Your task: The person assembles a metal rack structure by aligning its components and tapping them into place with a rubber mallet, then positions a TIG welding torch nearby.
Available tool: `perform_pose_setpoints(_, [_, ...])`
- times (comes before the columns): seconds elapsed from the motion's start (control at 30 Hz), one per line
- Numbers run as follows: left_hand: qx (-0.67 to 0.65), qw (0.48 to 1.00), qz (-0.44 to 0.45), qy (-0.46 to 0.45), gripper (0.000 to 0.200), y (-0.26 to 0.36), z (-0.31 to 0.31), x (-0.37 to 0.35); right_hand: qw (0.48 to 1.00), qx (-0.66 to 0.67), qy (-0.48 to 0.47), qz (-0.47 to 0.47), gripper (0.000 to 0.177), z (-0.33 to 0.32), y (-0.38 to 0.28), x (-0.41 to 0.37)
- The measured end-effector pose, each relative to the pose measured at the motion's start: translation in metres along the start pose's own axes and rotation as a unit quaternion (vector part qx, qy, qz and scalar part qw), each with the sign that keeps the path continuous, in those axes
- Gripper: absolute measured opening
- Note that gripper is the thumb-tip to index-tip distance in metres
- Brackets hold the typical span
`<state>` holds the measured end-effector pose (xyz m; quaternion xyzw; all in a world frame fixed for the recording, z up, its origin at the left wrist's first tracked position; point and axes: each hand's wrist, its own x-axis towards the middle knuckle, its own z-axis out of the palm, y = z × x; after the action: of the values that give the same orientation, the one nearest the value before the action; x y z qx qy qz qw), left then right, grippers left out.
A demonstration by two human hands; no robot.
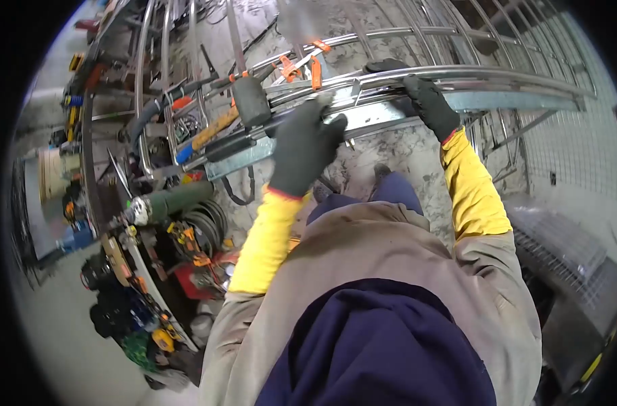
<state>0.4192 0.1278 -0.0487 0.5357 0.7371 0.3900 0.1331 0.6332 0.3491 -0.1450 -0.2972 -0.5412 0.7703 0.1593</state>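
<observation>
My left hand (305,145), in a dark glove, is over the near edge of a metal beam (383,116). Its thumb stands apart from the fingers; the fingertips are slightly blurred near a pale spot. My right hand (431,108), also gloved, has its fingers bent over long shiny steel tubes (491,72) lying along the beam. Left of my left hand is a mallet with a dark block head (251,101) and an orange-and-blue handle (207,135). Orange clamps (316,72) sit just beyond the tubes. A dark shape (386,65), not clearly made out, lies behind them.
Steel bars of a frame (146,88) stretch across the far side. On the left are a green gas cylinder (180,201), coiled hose (203,227) and a cluttered tool shelf (153,284). Wire mesh panels (558,240) lie at the right.
</observation>
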Motion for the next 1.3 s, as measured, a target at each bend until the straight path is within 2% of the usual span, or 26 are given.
perform_pose_setpoints(0.03, [0.062,0.998,-0.004,0.015,0.043,-0.003,0.023,0.003,0.940,-0.231,0.026,-0.249,0.038,-0.021,0.025,0.013])
perform_pose_setpoints(0.07, [0.038,0.998,-0.017,0.053,0.044,0.000,0.041,0.008,0.766,-0.427,0.045,-0.478,0.042,-0.037,0.032,0.027])
perform_pose_setpoints(0.1, [0.046,0.996,-0.008,0.069,0.043,0.005,0.050,0.015,0.949,-0.151,-0.014,-0.276,0.051,-0.024,0.020,0.016])
perform_pose_setpoints(0.13, [0.058,0.995,-0.003,0.082,0.043,0.009,0.058,0.019,0.967,-0.241,0.020,-0.083,0.068,-0.026,0.000,0.012])
perform_pose_setpoints(0.17, [0.065,0.993,-0.013,0.094,0.043,0.013,0.066,0.021,0.873,-0.397,-0.013,-0.282,0.072,-0.041,0.011,0.026])
perform_pose_setpoints(0.2, [0.090,0.990,-0.031,0.103,0.043,0.017,0.074,0.025,0.717,-0.518,-0.038,-0.465,0.077,-0.047,0.018,0.038])
perform_pose_setpoints(0.23, [0.114,0.986,-0.049,0.110,0.042,0.020,0.080,0.025,0.717,-0.513,-0.046,-0.469,0.077,-0.053,0.027,0.044])
perform_pose_setpoints(0.3, [0.158,0.978,-0.083,0.107,0.042,0.025,0.088,0.023,0.746,-0.480,0.007,-0.463,0.070,-0.035,0.027,0.046])
perform_pose_setpoints(0.33, [0.194,0.970,-0.102,0.101,0.042,0.026,0.088,0.029,0.723,-0.480,0.021,-0.496,0.063,-0.025,0.021,0.045])
perform_pose_setpoints(0.4, [0.174,0.969,-0.089,0.150,0.040,0.029,0.085,0.036,0.777,-0.430,-0.020,-0.460,0.069,-0.018,0.022,0.056])
perform_pose_setpoints(0.43, [0.204,0.966,-0.126,0.099,0.040,0.028,0.082,0.039,0.776,-0.428,-0.031,-0.462,0.069,-0.012,0.027,0.061])
perform_pose_setpoints(0.47, [0.231,0.958,-0.162,0.043,0.039,0.031,0.078,0.042,0.810,-0.358,-0.023,-0.464,0.065,0.005,0.024,0.059])
perform_pose_setpoints(0.5, [0.249,0.955,-0.151,0.050,0.038,0.034,0.076,0.044,0.839,-0.286,-0.012,-0.462,0.061,0.012,0.024,0.058])
perform_pose_setpoints(0.53, [0.250,0.955,-0.154,0.052,0.038,0.031,0.075,0.046,0.839,-0.285,-0.015,-0.463,0.061,0.013,0.022,0.056])
perform_pose_setpoints(0.6, [0.270,0.954,-0.127,0.013,0.040,0.026,0.071,0.050,0.722,-0.408,0.026,-0.558,0.052,0.015,0.018,0.057])
perform_pose_setpoints(0.63, [0.270,0.954,-0.129,0.011,0.042,0.025,0.072,0.049,0.727,-0.407,0.038,-0.552,0.048,0.018,0.018,0.058])
perform_pose_setpoints(0.9, [0.257,0.962,-0.093,0.025,0.045,0.017,0.077,0.046,0.770,-0.339,0.028,-0.540,0.047,0.033,0.013,0.056])
perform_pose_setpoints(1.1, [0.256,0.961,-0.098,0.038,0.044,0.013,0.084,0.044,0.754,-0.346,0.039,-0.556,0.046,0.034,0.016,0.059])
perform_pose_setpoints(1.27, [0.244,0.963,-0.106,0.040,0.043,0.014,0.080,0.046,0.767,-0.344,0.021,-0.541,0.047,0.025,0.017,0.063])
perform_pose_setpoints(1.3, [0.210,0.972,-0.107,0.002,0.044,0.018,0.070,0.046,0.762,-0.379,0.005,-0.525,0.050,0.021,0.011,0.057])
